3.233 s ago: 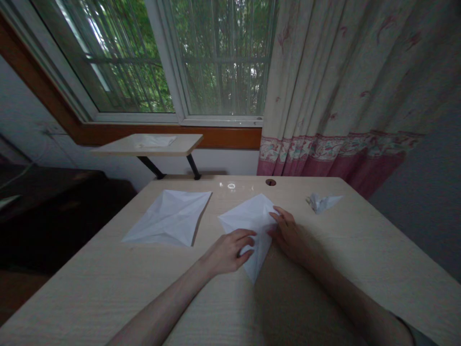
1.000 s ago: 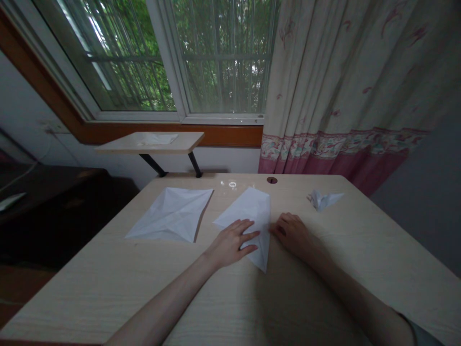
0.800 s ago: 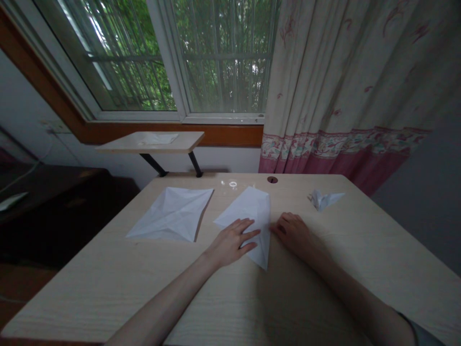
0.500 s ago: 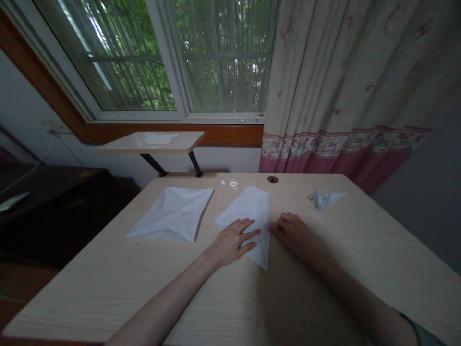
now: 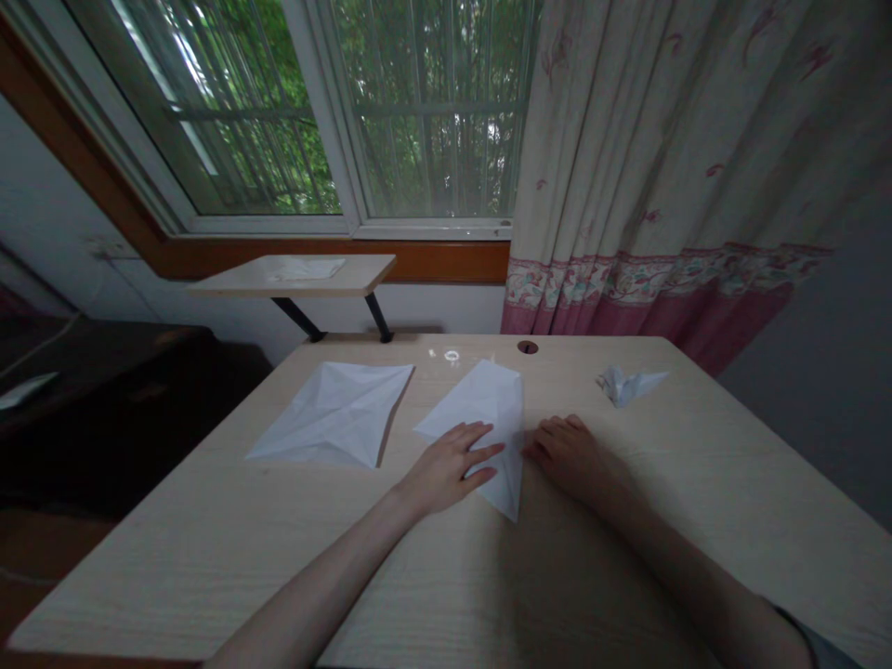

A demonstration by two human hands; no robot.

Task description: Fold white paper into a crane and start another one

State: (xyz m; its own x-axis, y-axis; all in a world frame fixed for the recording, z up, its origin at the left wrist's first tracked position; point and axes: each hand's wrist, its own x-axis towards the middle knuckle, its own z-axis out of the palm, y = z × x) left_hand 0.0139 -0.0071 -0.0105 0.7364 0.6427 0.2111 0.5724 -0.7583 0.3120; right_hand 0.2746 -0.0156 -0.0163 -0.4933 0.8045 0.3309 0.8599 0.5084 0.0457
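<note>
A partly folded sheet of white paper (image 5: 480, 400) lies on the table in front of me, with a pointed corner toward me. My left hand (image 5: 456, 465) rests flat on its lower left part, fingers spread and pressing it down. At the paper's right edge is my right hand (image 5: 563, 455), its fingers curled and closed, with the tips at the folded edge. The fingers hide how much of that edge lies between them.
To the left lies another creased white sheet (image 5: 334, 413). A small folded paper figure (image 5: 631, 384) stands at the right. Behind the table (image 5: 390, 595), a small raised shelf (image 5: 237, 279) bears some paper (image 5: 307, 268). A curtain (image 5: 627, 186) hangs beside the window (image 5: 432, 139).
My right hand has shifted very slightly along the paper's right edge. The left hand and the sheets stay where they were.
</note>
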